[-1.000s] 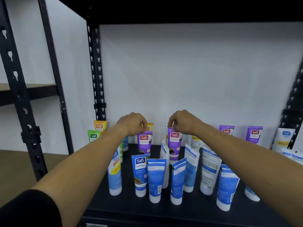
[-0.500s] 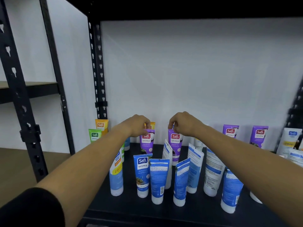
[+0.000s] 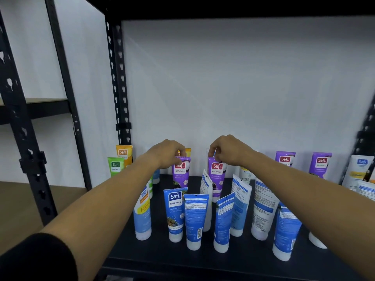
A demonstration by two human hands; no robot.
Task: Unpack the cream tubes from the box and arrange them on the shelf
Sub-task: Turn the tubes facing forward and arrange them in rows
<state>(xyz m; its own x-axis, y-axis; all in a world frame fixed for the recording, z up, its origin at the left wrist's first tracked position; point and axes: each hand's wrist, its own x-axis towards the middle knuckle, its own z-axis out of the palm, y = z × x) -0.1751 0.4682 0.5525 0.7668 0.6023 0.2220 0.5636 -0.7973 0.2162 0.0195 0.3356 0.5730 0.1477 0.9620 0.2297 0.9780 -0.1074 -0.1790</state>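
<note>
Left hand (image 3: 169, 154): extended over the shelf (image 3: 162, 252), fingers curled, pinching the top crimp of the left purple tube (image 3: 180, 172). Right hand (image 3: 227, 151): extended likewise, fingers curled, pinching the top crimp of the right purple tube (image 3: 216, 175). Both tubes upright, cap down, labels facing forward, in the middle depth of the shelf, near each other but apart. Whether either cap touches the shelf: cannot tell, hidden by the tubes in front.

Front row, nearer than both hands, between the two forearms: blue Naturals tube (image 3: 175, 213) with label forward, then blue tube with barcode (image 3: 195, 222) and angled blue tube (image 3: 223, 222) showing their backs, all standing on their caps. Just behind these, white tube (image 3: 206, 187) turned edge-on, beside the right purple tube.

Left of the left forearm: pale blue tube (image 3: 143, 216) at the front; green tube (image 3: 115, 166) and orange tube (image 3: 123, 156) at the back corner beside the perforated upright (image 3: 117, 78).

Under and beyond the right forearm: further blue and white tubes, partly covered. Against the back wall to the right: two more purple tubes (image 3: 285, 159), well apart from the hands.

Black sleeve (image 3: 36, 258) on the left arm, at the lower left edge.
</note>
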